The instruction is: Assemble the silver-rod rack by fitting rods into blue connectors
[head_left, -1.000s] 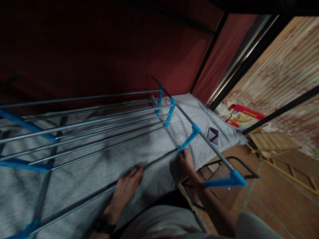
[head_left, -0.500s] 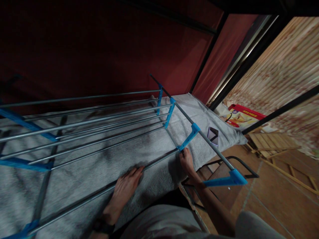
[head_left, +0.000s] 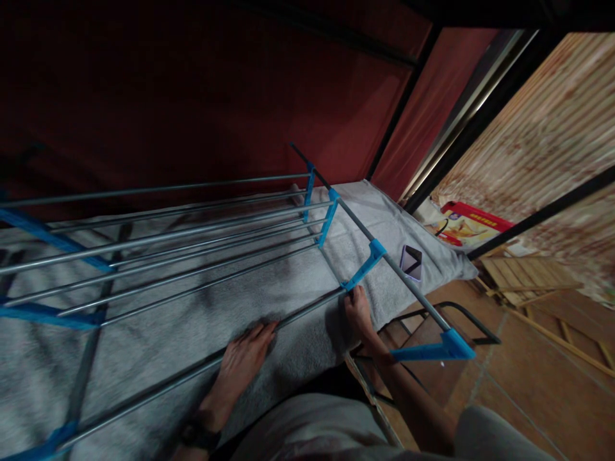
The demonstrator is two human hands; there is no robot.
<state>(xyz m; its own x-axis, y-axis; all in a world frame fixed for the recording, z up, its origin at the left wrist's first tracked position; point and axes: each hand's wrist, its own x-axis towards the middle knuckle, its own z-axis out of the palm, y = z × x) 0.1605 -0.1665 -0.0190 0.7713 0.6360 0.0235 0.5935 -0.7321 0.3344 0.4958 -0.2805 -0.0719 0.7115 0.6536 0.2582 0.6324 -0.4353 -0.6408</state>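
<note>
With the left hand (head_left: 246, 358), in the head view, covers the near rod (head_left: 310, 308) of a blue-jointed drying rack (head_left: 218, 226), fingers together; cannot tell whether clamped. With the right hand (head_left: 359, 314), touches the rod's right end, fingers curled just under a blue bracket (head_left: 366, 264); cannot tell how firmly. Has the rack on a grey blanket (head_left: 307, 362), near rod toward the near edge. Sees a phone (head_left: 412, 261) toward the blanket's right corner.

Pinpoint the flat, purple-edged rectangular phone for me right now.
In the head view, the phone lies right of centre on the grey fluffy cloth, just right of the slanting grey metal tube, up and right of the person's right hand.
</note>
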